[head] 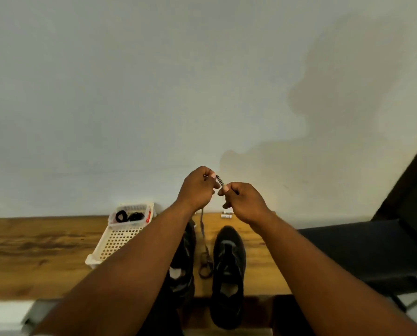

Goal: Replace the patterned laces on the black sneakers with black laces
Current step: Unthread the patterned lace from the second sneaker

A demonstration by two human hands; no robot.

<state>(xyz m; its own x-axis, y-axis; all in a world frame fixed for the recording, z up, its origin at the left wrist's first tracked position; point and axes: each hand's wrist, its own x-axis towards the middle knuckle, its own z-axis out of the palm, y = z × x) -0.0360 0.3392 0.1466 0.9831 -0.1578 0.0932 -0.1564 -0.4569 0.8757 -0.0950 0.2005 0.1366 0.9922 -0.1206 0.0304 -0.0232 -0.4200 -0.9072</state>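
Two forearms reach forward from near edge. Right black sneaker (228, 275) on wooden tabletop (33, 251), no lace visible in it; left sneaker (183, 263) half hidden under arm. Both hands raised: left hand (197, 187) and right hand (245, 202) each pinch patterned lace (220, 181), tail dangling to coil between shoes. Black laces (129, 216) wait in white basket (120, 238). Relacing seems not begun. Beyond: plain pale wall (130, 93).
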